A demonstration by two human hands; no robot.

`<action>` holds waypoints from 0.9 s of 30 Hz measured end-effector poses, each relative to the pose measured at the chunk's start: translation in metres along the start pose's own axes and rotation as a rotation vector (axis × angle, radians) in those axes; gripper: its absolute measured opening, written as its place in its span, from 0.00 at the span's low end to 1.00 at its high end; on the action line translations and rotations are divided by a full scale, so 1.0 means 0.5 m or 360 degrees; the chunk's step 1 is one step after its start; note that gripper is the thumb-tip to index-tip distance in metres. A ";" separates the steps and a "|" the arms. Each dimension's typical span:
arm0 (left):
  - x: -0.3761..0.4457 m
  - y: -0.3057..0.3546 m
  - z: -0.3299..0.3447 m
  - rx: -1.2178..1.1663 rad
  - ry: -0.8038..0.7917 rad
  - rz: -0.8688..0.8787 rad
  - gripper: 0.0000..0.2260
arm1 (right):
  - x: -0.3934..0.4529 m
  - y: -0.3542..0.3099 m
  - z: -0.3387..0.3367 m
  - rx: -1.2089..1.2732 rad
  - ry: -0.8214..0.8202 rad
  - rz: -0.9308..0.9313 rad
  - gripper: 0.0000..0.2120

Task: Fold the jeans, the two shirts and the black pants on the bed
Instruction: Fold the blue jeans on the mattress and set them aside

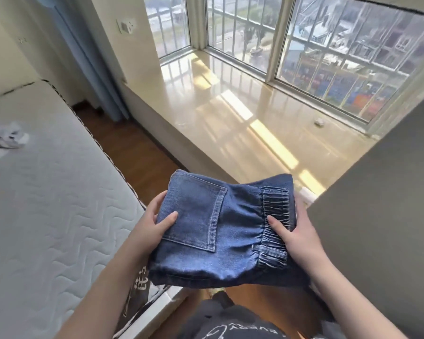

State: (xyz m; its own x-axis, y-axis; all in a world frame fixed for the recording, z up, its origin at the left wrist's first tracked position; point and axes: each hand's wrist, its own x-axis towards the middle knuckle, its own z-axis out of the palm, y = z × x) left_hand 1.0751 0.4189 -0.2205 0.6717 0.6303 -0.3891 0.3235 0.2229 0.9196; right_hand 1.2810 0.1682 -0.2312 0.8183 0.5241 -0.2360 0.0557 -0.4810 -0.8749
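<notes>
Jeans [220, 226] are up off the bed, folded into a thick square bundle, held in the air between both hands over the strip of floor [135, 152] beside the mattress. My left hand [154, 223] grips the edge at 9 o'clock of the bundle, thumb on top near the back pocket, fingers curled underneath. My right hand [296, 231] grips the elastic waistband at 3 o'clock, thumb laid over the gathers, fingers below and out of sight. So both hands are clamped on denim, neither is spread or free. The relation that matters now — the bed [47, 192] lies at 9 to 10 o'clock from the bundle, and the bundle's long axis runs 9 to 3, hand to hand, pointing toward the mattress edge. The left hand is the nearer one to the bed, so I judge it leads any set-down and the right follows. A pale crumpled garment [4, 139], likely one of the shirts, sits well apart at 10 o'clock, far up the mattress. Window sill [242, 113] at 12 to 1 o'clock — no other clothes I can make out.
</notes>
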 end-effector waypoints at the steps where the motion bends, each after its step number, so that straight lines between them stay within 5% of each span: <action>1: 0.023 0.000 -0.019 -0.0028 0.0025 -0.0007 0.25 | 0.031 -0.016 0.020 -0.0009 -0.0035 -0.0022 0.42; 27: 0.407 0.038 -0.336 -0.0413 0.0820 -0.0065 0.27 | 0.643 -0.325 0.446 -0.0223 -0.0791 -0.0318 0.43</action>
State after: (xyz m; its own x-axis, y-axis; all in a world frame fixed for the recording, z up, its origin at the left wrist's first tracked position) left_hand 1.1059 0.6765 -0.2729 0.2300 0.8836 -0.4078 0.1249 0.3888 0.9128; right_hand 1.4076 0.5716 -0.2590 0.4174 0.8670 -0.2723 0.2856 -0.4096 -0.8664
